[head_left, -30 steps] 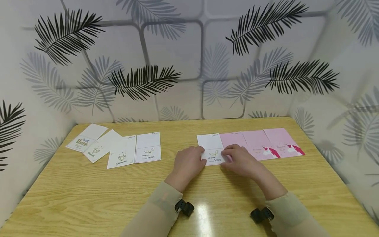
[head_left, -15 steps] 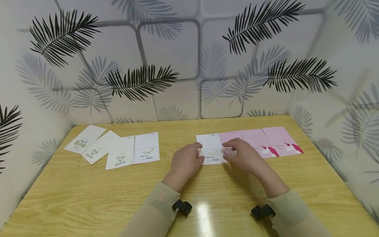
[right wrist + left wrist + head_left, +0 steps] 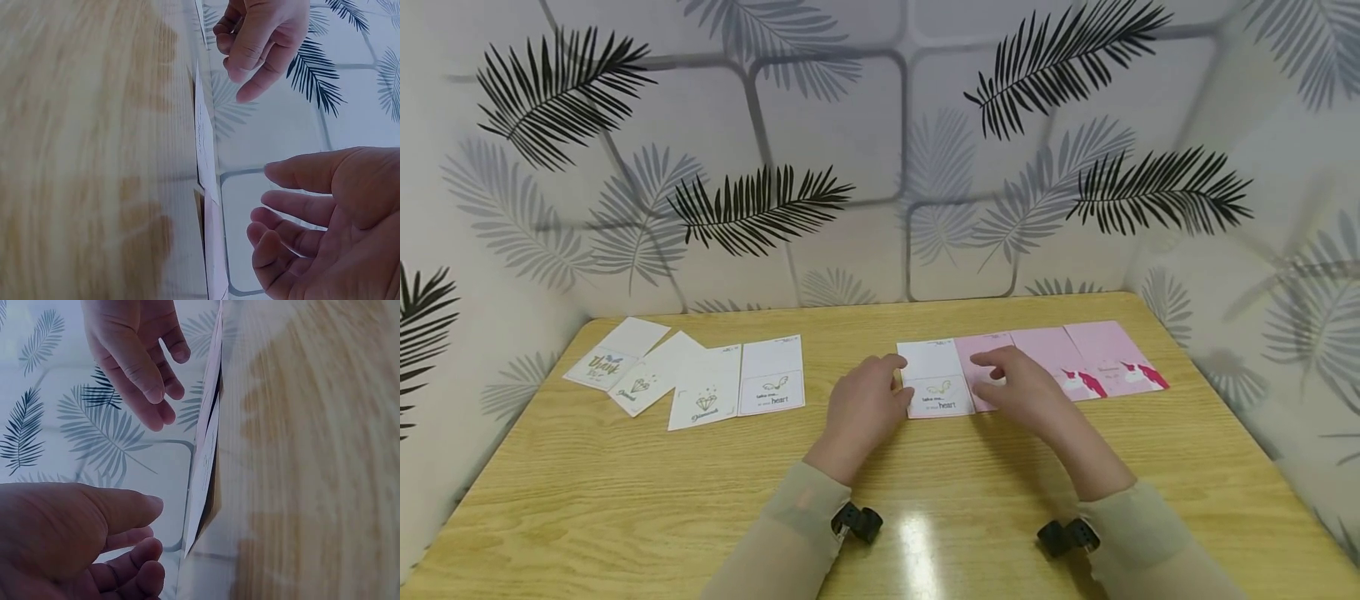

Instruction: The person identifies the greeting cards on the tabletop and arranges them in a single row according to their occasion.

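Note:
A white greeting card (image 3: 934, 360) with gold wings and "heart" lettering lies on the table between the two hands. Just left of it hovers my left hand (image 3: 862, 408), thumb and fingers apart and holding nothing. My right hand (image 3: 1026, 390) is over the neighbouring pink card (image 3: 973, 357), its fingers loosely bent with nothing in them. In the left wrist view, a gap shows between the left hand (image 3: 81, 540) and the white card's raised edge (image 3: 205, 478). The right wrist view likewise shows the right hand (image 3: 331, 212) apart from the cards.
Two more pink cards with unicorns (image 3: 1118, 358) continue the row to the right. At the left lie a matching wings card (image 3: 772, 375), a diamond card (image 3: 706, 387), a smaller diamond card (image 3: 651, 375) and a "thank" card (image 3: 617, 354). A leaf-patterned backdrop (image 3: 850, 150) borders the wooden table (image 3: 625, 500).
Both hands have come off the white wings card and drawn slightly apart, the left hand moving left and the right hand lifting over the pink card. The card stays in the row.

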`<state>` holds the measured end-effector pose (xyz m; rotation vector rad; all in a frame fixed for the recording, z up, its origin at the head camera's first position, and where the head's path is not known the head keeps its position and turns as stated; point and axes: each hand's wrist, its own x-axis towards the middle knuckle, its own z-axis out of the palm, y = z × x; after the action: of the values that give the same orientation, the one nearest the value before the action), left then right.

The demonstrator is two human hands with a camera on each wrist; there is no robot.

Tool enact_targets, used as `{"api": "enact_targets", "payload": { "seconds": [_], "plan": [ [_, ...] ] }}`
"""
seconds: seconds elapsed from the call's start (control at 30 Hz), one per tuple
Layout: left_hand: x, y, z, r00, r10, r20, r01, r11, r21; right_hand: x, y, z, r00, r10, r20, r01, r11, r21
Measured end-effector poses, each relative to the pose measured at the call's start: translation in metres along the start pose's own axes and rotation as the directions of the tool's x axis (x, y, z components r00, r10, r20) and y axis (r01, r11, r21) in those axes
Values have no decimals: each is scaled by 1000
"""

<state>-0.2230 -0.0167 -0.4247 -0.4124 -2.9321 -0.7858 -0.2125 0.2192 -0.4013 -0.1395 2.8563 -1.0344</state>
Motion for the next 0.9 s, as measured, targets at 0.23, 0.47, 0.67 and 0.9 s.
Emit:
{"api": "enact_targets", "payload": {
  "seconds": [0.23, 0.47, 0.67, 0.9],
  "plan": [
    [-9, -13, -14, 999, -20, -45, 21, 1000, 16, 2, -14, 10, 999, -35, 5, 34, 998, 61],
    [-21, -35, -37, 993, -46, -110, 51, 997, 49, 5, -39, 26, 995, -101, 22, 96, 981, 171],
    [-35, -63, -58, 983, -80, -166, 86, 996, 31, 8, -61, 42, 990, -126, 55, 103, 945, 311],
    [-47, -99, -80, 972, -127, -198, 133, 991, 16, 15, -88, 63, 984, -150, 97, 96, 901, 423]
  ]
}}
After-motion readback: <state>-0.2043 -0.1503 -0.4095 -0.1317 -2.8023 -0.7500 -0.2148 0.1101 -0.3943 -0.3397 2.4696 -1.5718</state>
